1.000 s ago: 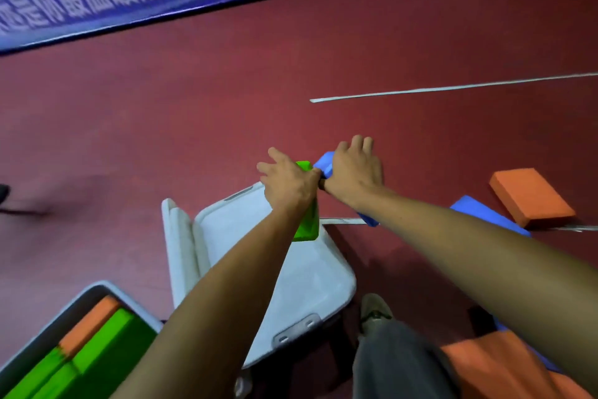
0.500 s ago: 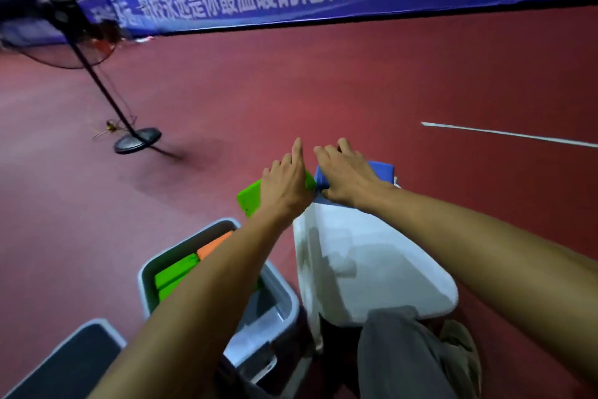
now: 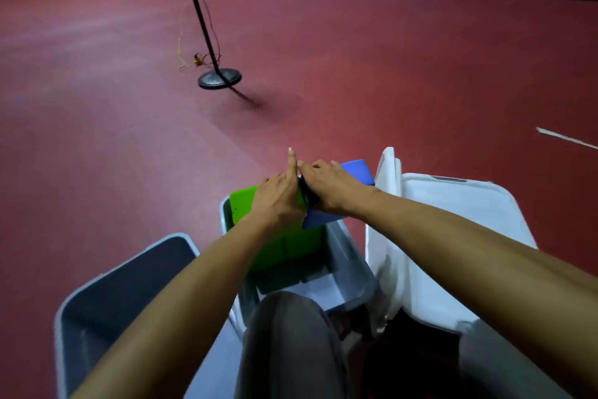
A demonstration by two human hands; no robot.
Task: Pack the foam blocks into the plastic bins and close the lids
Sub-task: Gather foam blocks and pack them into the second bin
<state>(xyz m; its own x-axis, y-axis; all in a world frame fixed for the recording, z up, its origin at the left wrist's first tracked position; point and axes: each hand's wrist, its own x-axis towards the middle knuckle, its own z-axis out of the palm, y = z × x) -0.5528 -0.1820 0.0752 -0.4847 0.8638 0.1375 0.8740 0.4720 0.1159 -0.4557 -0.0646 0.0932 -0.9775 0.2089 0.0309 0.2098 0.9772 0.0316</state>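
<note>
My left hand [image 3: 278, 201] holds a green foam block [image 3: 242, 204] over the far end of the middle grey bin [image 3: 352, 266], with its index finger pointing up. My right hand [image 3: 330, 185] grips a blue foam block [image 3: 357, 170] beside it, above the same bin. Green blocks [image 3: 284, 250] lie inside that bin. The two hands touch each other.
A second grey bin [image 3: 129, 285] with nothing visible in it stands at the lower left. White lids [image 3: 453, 237] lean at the right of the middle bin. A standing fan's base [image 3: 220, 78] and pole rise on the red floor ahead. My knee [image 3: 291, 343] is at the bottom centre.
My view swung left and both hands carried the green and blue blocks from over the white lid to above the middle bin.
</note>
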